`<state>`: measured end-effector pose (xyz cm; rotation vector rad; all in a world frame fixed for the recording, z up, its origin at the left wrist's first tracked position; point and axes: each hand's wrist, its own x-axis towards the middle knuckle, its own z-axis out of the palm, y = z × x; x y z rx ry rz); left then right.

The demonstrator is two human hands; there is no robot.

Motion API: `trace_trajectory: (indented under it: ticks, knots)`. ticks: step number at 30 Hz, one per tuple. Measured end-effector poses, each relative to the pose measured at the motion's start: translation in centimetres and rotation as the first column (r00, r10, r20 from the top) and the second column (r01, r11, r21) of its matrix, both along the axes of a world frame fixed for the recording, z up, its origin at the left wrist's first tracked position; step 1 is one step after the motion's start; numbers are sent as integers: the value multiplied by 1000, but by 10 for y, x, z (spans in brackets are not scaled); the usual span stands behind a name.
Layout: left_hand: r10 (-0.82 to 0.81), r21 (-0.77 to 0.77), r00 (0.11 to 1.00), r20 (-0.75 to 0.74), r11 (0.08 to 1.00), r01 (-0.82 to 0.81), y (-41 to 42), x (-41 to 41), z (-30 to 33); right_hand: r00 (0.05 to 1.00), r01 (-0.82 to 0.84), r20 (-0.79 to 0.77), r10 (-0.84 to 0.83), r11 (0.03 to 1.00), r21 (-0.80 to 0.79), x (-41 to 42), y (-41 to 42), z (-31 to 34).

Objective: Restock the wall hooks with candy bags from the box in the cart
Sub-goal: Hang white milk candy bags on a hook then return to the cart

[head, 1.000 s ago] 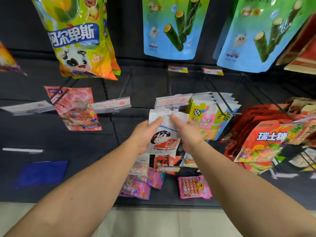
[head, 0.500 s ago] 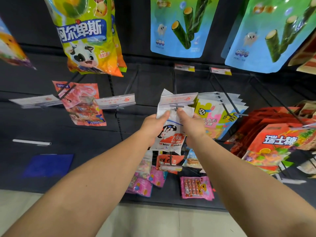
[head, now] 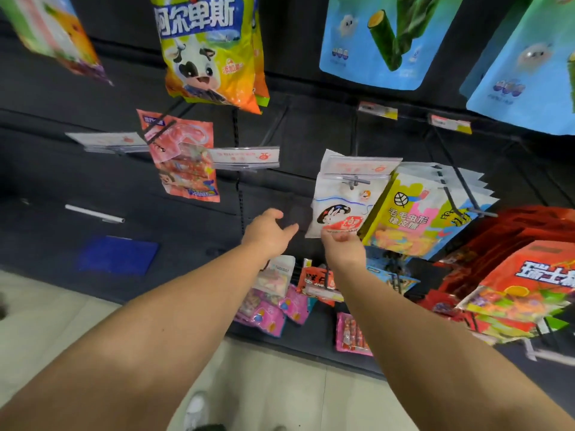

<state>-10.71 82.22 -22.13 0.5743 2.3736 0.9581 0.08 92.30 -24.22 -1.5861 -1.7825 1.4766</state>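
Note:
A white candy bag (head: 342,206) with a rabbit print hangs on a wall hook (head: 354,181) under a clear price-tag strip (head: 362,164). My right hand (head: 342,248) is just below it and pinches the bag's bottom edge with its fingertips. My left hand (head: 269,230) is off the bag, a little to its left, with fingers relaxed and holding nothing. The cart and the box are out of view.
Left of the white bag are a bare hook with a tag strip (head: 245,157) and a pink bag (head: 183,157). A stack of colourful bags (head: 420,219) hangs close on the right, with red bags (head: 529,275) beyond. Pink packs (head: 270,309) hang lower down.
Both hands held the bag's top at the hook before. The bag now hangs on the hook, my left hand has let go, and my right hand has dropped to the bottom edge.

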Motion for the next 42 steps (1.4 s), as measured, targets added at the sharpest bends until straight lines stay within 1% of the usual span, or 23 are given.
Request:
trace_trajectory:
  ticks: [2, 4, 5, 7, 10, 12, 14, 17, 20, 23, 26, 29, 34, 42]
  knots:
    - [-72, -132, 992, -105, 990, 58, -24, -10, -5, 975, -211, 88, 203, 972, 101, -16, -16, 0]
    - [-125, -248, 980, -156, 965, 84, -52, -24, -8, 903, -416, 197, 382, 891, 183, -38, -38, 2]
    - [-132, -292, 978, -164, 953, 80, -68, -32, -9, 848, -516, 269, 457, 830, 214, -50, -51, 4]
    - [-119, -353, 976, -180, 934, 48, -104, -51, -10, 705, -696, 419, 573, 673, 250, -81, -79, 5]
    - [-53, -394, 977, -208, 918, -34, -168, -83, -11, 494, -866, 560, 666, 434, 248, -131, -138, 10]
    - [-9, -422, 973, -229, 902, -91, -219, -107, -10, 387, -922, 602, 699, 298, 247, -167, -187, 12]
    - [47, -452, 967, -250, 878, -160, -277, -131, -11, 296, -953, 616, 730, 182, 242, -204, -244, 13]
    - [166, -482, 948, -273, 829, -284, -375, -170, -8, 198, -965, 614, 764, 42, 258, -257, -344, 16]
    - [306, -492, 909, -282, 767, -411, -478, -202, 2, 85, -960, 616, 784, -100, 260, -305, -445, 22]
    - [392, -505, 865, -312, 703, -500, -570, -224, 11, -4, -937, 597, 802, -212, 279, -345, -534, 31]
    - [483, -501, 807, -340, 633, -590, -643, -238, 17, -75, -907, 586, 807, -300, 297, -372, -606, 40]
    - [556, -489, 743, -371, 563, -666, -696, -252, 19, -122, -880, 581, 804, -359, 312, -400, -661, 43]
    - [642, -462, 659, -392, 482, -744, -758, -289, 14, -181, -850, 553, 813, -412, 328, -457, -726, 41]
    - [710, -449, 594, -379, 420, -789, -815, -408, 13, -246, -817, 533, 810, -469, 336, -594, -790, 33]
